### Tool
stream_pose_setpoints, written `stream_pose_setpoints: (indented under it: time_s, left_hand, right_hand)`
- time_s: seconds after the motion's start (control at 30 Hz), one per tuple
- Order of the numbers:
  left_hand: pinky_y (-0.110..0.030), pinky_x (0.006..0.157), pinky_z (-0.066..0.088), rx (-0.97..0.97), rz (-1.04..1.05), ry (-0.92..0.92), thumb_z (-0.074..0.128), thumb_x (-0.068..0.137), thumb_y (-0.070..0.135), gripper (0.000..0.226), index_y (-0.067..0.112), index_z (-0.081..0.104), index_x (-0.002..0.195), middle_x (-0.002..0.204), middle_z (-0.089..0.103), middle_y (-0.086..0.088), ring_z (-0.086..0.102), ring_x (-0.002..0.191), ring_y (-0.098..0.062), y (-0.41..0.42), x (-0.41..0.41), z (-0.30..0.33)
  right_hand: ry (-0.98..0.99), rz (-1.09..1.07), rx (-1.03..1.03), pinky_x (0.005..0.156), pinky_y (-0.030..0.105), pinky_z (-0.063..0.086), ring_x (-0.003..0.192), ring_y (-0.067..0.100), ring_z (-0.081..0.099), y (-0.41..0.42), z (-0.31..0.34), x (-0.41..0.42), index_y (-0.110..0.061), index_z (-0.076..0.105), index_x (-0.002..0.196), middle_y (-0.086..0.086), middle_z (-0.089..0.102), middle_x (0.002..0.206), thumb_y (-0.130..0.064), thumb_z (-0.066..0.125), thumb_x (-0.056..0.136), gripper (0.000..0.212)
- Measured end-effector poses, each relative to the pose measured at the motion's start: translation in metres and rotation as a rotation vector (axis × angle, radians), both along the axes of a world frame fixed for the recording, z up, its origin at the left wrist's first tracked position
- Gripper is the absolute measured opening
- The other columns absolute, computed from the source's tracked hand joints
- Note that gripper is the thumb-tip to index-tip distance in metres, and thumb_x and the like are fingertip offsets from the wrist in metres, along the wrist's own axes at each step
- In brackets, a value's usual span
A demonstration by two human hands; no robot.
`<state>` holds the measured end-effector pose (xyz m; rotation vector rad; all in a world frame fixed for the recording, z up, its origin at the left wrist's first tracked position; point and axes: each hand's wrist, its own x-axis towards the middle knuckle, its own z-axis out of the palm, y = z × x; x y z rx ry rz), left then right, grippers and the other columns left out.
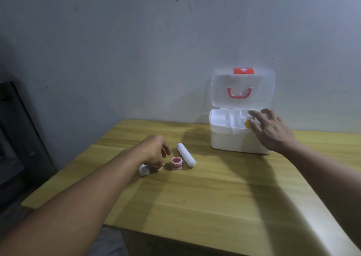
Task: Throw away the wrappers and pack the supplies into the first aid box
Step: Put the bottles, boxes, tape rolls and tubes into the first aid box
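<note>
A white first aid box (pixel 230 140) stands open at the back of the wooden table (pixel 214 193), its clear lid (pixel 242 87) with a red handle leaning against the wall. My right hand (pixel 271 130) hovers over the box's right end, fingers spread, with a small yellow item (pixel 247 124) at the fingertips inside the tray. My left hand (pixel 156 152) rests on the table with fingers curled over a small white item (pixel 144 170). Just right of it lie a red-and-white tape roll (pixel 176 163) and a white rolled bandage (pixel 186 155).
The grey wall (pixel 136 50) runs right behind the box. A dark piece of furniture (pixel 17 138) stands off the table's left edge. The table's near edge falls away at the lower left.
</note>
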<state>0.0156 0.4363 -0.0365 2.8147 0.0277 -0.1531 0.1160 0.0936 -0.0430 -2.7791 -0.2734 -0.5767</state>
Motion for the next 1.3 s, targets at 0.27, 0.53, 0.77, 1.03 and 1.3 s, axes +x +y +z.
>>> stream_pose_setpoints:
  time_s: [0.27, 0.53, 0.77, 1.03, 1.3]
  left_hand:
    - [-0.026, 0.076, 0.052, -0.016, -0.032, -0.003, 0.079, 0.068, 0.006, 0.060, 0.021, 0.064, 0.125, 0.114, 0.065, 0.002, 0.065, 0.093, -0.014, -0.008, -0.004, -0.005]
    - [-0.026, 0.065, 0.050, -0.095, -0.039, -0.065, 0.080, 0.068, 0.024, 0.021, 0.021, 0.075, 0.088, 0.082, 0.074, 0.003, 0.069, 0.072, -0.015, -0.024, -0.002, -0.010]
    - [-0.024, 0.057, 0.046, -0.011, -0.080, -0.082, 0.077, 0.078, 0.025, 0.011, 0.016, 0.074, 0.084, 0.067, 0.071, 0.001, 0.061, 0.054, -0.013, -0.029, 0.006, 0.019]
    - [-0.020, 0.056, 0.046, -0.117, -0.178, -0.241, 0.075, 0.082, 0.014, 0.012, 0.010, 0.073, 0.094, 0.065, 0.065, 0.008, 0.058, 0.050, -0.005, -0.067, 0.043, 0.073]
    - [-0.007, 0.046, 0.036, -0.165, -0.266, -0.303, 0.076, 0.082, 0.012, 0.022, 0.006, 0.071, 0.103, 0.079, 0.061, 0.006, 0.054, 0.060, -0.001, -0.134, 0.092, 0.081]
  right_hand:
    - [-0.012, 0.000, 0.011, 0.099, 0.045, 0.040, 0.118, 0.041, 0.047, 0.000, -0.001, 0.001, -0.037, 0.038, 0.138, 0.012, 0.036, 0.144, -0.055, 0.028, 0.095, 0.048]
    - [-0.017, 0.003, 0.009, 0.099, 0.045, 0.040, 0.119, 0.041, 0.046, 0.000, -0.001, 0.001, -0.037, 0.037, 0.138, 0.011, 0.035, 0.145, -0.055, 0.027, 0.095, 0.048]
    - [-0.016, 0.008, 0.025, 0.099, 0.043, 0.039, 0.120, 0.040, 0.046, 0.000, -0.002, 0.001, -0.039, 0.038, 0.137, 0.011, 0.035, 0.145, -0.055, 0.028, 0.096, 0.045]
    - [-0.035, 0.007, 0.028, 0.098, 0.042, 0.040, 0.120, 0.038, 0.047, 0.001, -0.001, -0.002, -0.037, 0.040, 0.135, 0.011, 0.037, 0.143, -0.053, 0.030, 0.097, 0.043]
    - [-0.032, 0.013, 0.013, 0.099, 0.040, 0.039, 0.122, 0.037, 0.046, 0.002, 0.001, -0.004, -0.036, 0.039, 0.136, 0.011, 0.034, 0.146, -0.053, 0.029, 0.097, 0.043]
